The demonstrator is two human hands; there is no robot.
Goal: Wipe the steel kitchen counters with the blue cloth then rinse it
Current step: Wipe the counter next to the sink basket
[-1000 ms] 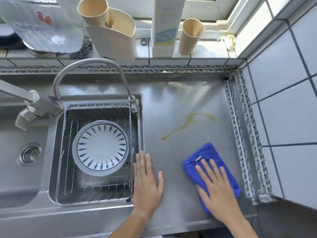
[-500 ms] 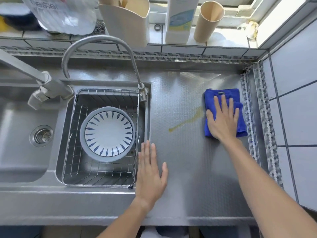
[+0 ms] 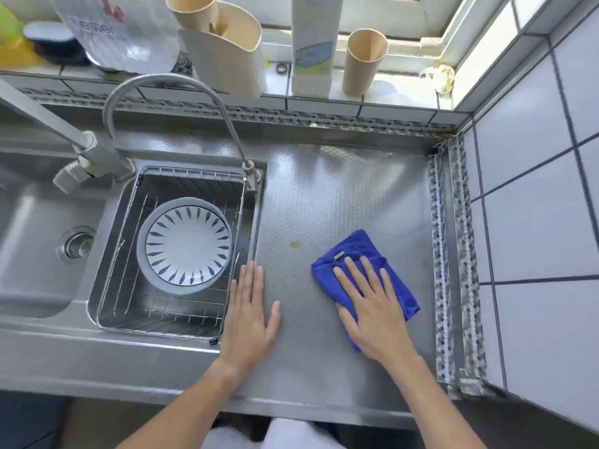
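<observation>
Head view: the blue cloth (image 3: 366, 280) lies folded on the steel table (image 3: 340, 196), its long axis running from upper left to lower right, toward the near right corner. The right hand (image 3: 372, 306) lies flat on top of it, fingers straight and spread, pressing it down rather than gripping. A small yellowish spot (image 3: 295, 244) sits on the steel just up and left of the cloth's far corner, so the next stroke would likely go that way, and the right hand is the nearer one. The left hand (image 3: 249, 312) rests flat and empty on the table beside the sink edge, fingers together, well apart from the cloth. Left of it, a wire basket (image 3: 129, 277) in the sink holds a patterned plate (image 3: 186, 243), with the faucet (image 3: 168, 89) arching above. Nothing stands between cloth and spot. Cups and a carton line the windowsill behind.
</observation>
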